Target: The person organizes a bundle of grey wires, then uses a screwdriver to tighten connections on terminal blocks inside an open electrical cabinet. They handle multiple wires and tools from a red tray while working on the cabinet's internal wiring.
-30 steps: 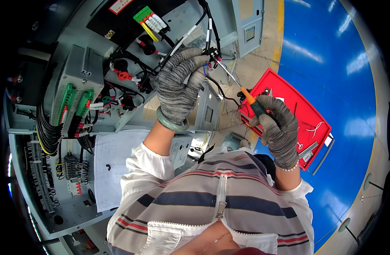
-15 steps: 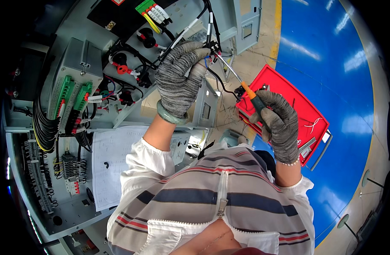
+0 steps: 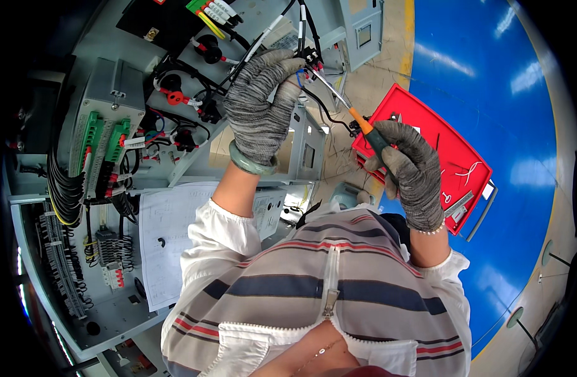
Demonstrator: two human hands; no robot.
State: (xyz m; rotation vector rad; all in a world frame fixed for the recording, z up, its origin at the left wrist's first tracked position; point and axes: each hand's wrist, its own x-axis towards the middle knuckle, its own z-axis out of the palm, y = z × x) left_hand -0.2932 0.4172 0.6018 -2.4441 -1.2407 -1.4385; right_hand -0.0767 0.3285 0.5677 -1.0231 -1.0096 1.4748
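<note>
My left hand (image 3: 261,103), in a grey knitted glove, pinches a small black terminal block (image 3: 311,56) at its fingertips. Black wires with white sleeves run up from the block, and a blue wire (image 3: 300,78) loops beside my fingertips. My right hand (image 3: 411,173), gloved likewise, is closed round the dark green and orange handle of a screwdriver (image 3: 368,129). The screwdriver's metal shaft slants up to the left, its tip at the block's lower side. Whether the tip sits in a screw is too small to tell.
An open grey cabinet (image 3: 169,173) with wiring fills the left, holding a grey module with green connectors (image 3: 110,119). A paper drawing (image 3: 169,251) lies over its lower part. To the right, a red tray (image 3: 461,141) bears loose wire bits and tools, beside blue flooring (image 3: 514,138).
My view has shifted slightly, so the cabinet sits a little farther left and the tray farther right. Both hands keep their grips, and the screwdriver tip stays at the terminal block.
</note>
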